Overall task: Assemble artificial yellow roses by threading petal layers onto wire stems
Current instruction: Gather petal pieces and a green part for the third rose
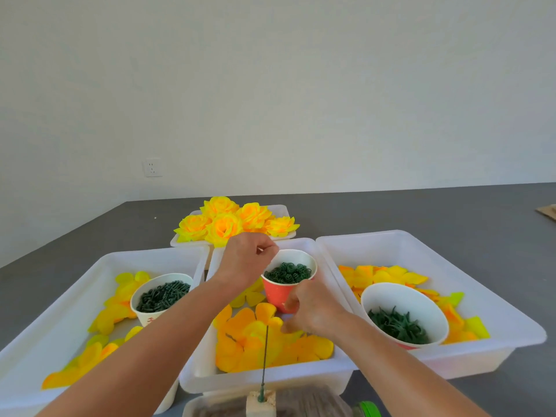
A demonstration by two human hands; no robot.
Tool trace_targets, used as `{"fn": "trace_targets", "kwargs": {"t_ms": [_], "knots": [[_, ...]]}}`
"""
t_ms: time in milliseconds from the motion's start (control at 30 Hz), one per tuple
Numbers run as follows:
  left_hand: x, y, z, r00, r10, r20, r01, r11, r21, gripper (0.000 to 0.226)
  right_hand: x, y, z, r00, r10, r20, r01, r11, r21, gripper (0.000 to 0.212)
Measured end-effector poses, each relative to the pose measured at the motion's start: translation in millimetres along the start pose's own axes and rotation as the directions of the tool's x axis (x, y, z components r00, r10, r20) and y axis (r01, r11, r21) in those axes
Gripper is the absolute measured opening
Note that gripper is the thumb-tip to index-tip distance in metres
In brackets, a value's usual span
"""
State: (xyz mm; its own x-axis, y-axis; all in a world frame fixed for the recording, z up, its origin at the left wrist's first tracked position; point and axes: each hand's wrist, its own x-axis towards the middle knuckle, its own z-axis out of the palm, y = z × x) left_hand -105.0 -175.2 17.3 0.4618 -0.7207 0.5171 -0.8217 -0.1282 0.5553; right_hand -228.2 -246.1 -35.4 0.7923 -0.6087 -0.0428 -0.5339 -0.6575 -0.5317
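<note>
On floor: 4 trays [451, 361] | 3 cups [404, 299] | L grip [249, 260] pinching sth small, R grip [313, 311] curled, contents unclear

We see a dark grey matte tabletop [391, 212] carrying four shallow white plastic trays — left [99, 260], middle [270, 379], right [469, 358], and one behind [281, 209] — set close together.

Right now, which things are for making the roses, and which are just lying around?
For the job:
wire stem
loose yellow petals
red cup of green rings
left hand, right hand
finished roses

Just lying about:
wall socket
cardboard piece
</note>
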Motion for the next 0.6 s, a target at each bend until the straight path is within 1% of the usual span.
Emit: {"fn": "trace_targets", "kwargs": {"t_ms": [33,67,133,167,267,367,467,533,600], "knots": [[3,3,4,1.000,0.001,0.006,-0.001,1.000,-0.010,0.014,-1,0,1,1.000,-0.003,0.009,0.003,1.000,0.028,0.025],[6,6,9,1.000,-0.002,0.011,0.003,1.000,-0.031,0.014,-2,1,0,1.000,-0.025,-0.015,0.026,0.999,0.029,0.024],[11,12,19,1.000,-0.009,0.023,0.011,0.996,-0.088,0.015,-4,2,-8,0.987,-0.091,-0.131,0.090,0.996,-0.018,0.015],[13,15,24,0.999,-0.008,0.032,0.012,0.994,-0.112,0.015,-6,3,-15,0.974,-0.127,-0.189,0.125,0.992,-0.022,0.014],[19,22,38,0.997,0.003,0.071,0.012,0.979,-0.203,0.012,-16,9,-44,0.939,-0.157,-0.306,0.187,0.980,0.071,0.015],[25,27,50,0.994,0.024,0.109,0.007,0.963,-0.269,0.010,-26,23,-78,0.926,-0.072,-0.371,0.170,0.956,0.240,0.011],[28,30,60,0.991,0.040,0.126,0.001,0.950,-0.312,0.010,-31,46,-110,0.903,0.091,-0.420,0.126,0.878,0.463,0.013],[29,32,65,0.988,0.058,0.142,-0.009,0.947,-0.322,0.011,-32,65,-126,0.873,0.187,-0.451,0.092,0.844,0.528,0.010],[31,36,68,0.984,0.086,0.157,-0.033,0.950,-0.312,0.012,-30,81,-136,0.862,0.252,-0.440,0.026,0.845,0.534,0.003]]}}
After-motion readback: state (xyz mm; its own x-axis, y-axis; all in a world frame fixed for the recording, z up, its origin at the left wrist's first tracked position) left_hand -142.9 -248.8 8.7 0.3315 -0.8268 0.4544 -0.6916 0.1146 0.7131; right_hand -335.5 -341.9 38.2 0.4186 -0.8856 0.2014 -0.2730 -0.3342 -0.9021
